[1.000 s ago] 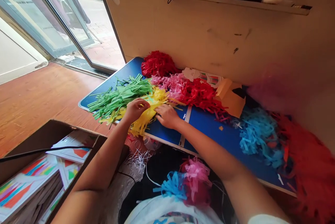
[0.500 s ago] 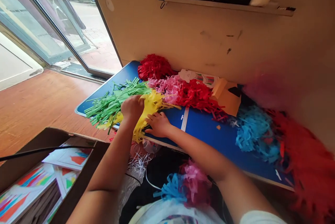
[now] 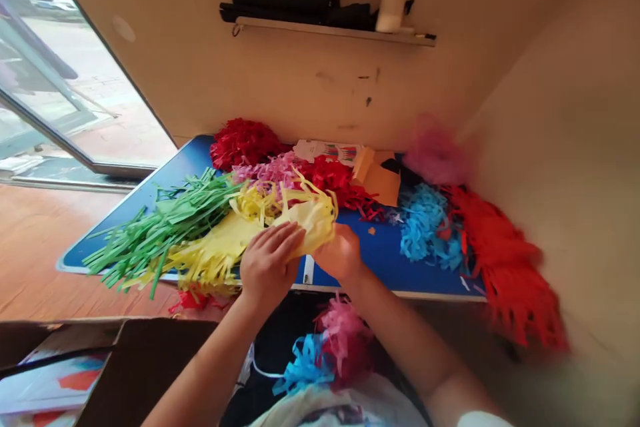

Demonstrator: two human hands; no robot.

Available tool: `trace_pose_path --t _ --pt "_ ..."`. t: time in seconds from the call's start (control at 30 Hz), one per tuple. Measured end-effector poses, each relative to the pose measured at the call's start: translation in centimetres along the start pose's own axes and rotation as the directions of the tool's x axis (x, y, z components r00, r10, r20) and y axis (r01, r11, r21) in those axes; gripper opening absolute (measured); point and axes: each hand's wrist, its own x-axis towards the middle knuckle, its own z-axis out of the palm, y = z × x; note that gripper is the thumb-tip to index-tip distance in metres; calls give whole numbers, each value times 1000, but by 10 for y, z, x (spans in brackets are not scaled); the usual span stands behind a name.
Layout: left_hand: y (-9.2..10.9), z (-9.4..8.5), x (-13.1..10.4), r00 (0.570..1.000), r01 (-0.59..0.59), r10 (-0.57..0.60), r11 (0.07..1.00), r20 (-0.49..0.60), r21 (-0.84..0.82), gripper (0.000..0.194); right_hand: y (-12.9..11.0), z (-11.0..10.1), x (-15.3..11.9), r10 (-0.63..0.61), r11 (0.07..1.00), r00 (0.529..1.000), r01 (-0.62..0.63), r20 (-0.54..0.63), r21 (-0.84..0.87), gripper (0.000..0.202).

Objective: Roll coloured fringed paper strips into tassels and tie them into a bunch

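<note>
A piece of fringed yellow paper [image 3: 313, 222] is held up between my two hands above the front of the blue table. My left hand [image 3: 270, 257] has its fingers closed over the paper's lower left side. At the paper's right end, my right hand [image 3: 340, 252] grips its edge, the fingertips partly hidden. More yellow fringe [image 3: 215, 250] lies on the table to the left, beside a spread of green paper strips [image 3: 160, 227]. Behind the held paper are pink strips [image 3: 270, 170] and red strips [image 3: 327, 175].
A dark red pompom [image 3: 245, 142] sits at the back left of the blue table [image 3: 370, 260]. Blue fringe [image 3: 430, 224], red fringe [image 3: 510, 260] and an orange envelope [image 3: 383, 180] are to the right. A cardboard box [image 3: 145, 360] stands at lower left; a shelf [image 3: 335, 30] is overhead.
The view has turned to the right. A yellow piece has been lifted from the yellow fringe, and my right hand, earlier spread near it, has closed on its end.
</note>
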Motion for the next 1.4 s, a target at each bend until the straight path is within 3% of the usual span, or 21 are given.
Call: trace_pose_path --t 0.1,0.17,0.23,0.27,0.3,0.33,0.37,0.4,0.47,0.57,0.7,0.83,0.93,1.0,1.03,1.07,1.13,1.17,1.2,1.27,1.4 --pt "4 38 -8 993 -36 41 998 113 -52 35 -6 -44 -26 3 996 987 10 -159 86 57" --pt "7 62 -12 973 -79 93 994 209 -73 35 -8 -81 -50 19 1000 963 -23 -268 -11 52" --pt "11 83 -16 947 -118 137 990 291 -81 34 -12 -112 -76 -45 960 875 -95 -481 -263 44" --pt "13 92 -18 938 -134 151 988 313 -78 33 -13 -122 -89 -171 891 790 -131 -589 -434 41" --pt "16 100 -20 932 -150 165 986 324 -72 32 -14 -127 -100 -325 776 715 -172 -619 -607 37" --pt "19 107 -21 928 -169 181 983 327 -64 32 -14 -127 -109 -461 620 687 -203 -562 -758 34" --pt "22 112 -21 925 -190 197 980 326 -54 32 -12 -122 -114 -538 445 719 -201 -440 -873 32" --pt "25 116 -20 921 -211 213 977 325 -44 32 -8 -115 -116 -526 284 801 -151 -286 -947 31" --pt "30 118 -19 914 -244 237 969 328 -20 30 3 -100 -111 -372 111 928 24 -19 -994 28" --pt "25 110 -17 921 -234 209 972 328 38 33 19 -91 -95 -321 122 942 144 98 -982 21" --pt "-7 84 -23 952 -139 95 981 292 136 37 24 -101 -84 -415 170 907 152 69 -974 21" --pt "-31 57 -36 983 -14 -24 979 184 205 33 22 -103 -87 -405 197 913 146 55 -970 17" --pt "-14 47 -49 991 137 -136 982 -17 132 29 23 -98 -87 -390 220 920 118 23 -968 15" --pt "13 50 -57 962 269 -274 955 -18 -127 20 24 -95 -87 -390 227 921 87 -8 -970 14" --pt "27 55 -59 931 363 -354 878 86 -313 17 24 -94 -87 -391 227 920 76 -20 -971 13" --pt "40 61 -61 855 518 -431 713 287 -472 19 24 -93 -87 -395 223 919 70 -24 -972 13" --pt "60 77 -58 604 775 -504 191 617 -603 27 23 -93 -89 -399 201 917 87 -1 -976 13" --pt "66 85 -54 500 797 -500 -53 707 -601 32 22 -94 -90 -397 185 918 106 24 -977 13" --pt "69 92 -49 428 770 -495 -239 756 -592 35 22 -96 -91 -388 171 920 130 55 -977 12" --pt "69 102 -40 368 691 -496 -420 787 -588 29 22 -100 -94 -355 153 928 181 117 -972 13" --pt "53 99 -35 309 678 -444 -516 841 -523 11 28 -112 -95 -288 158 938 248 196 -956 15"
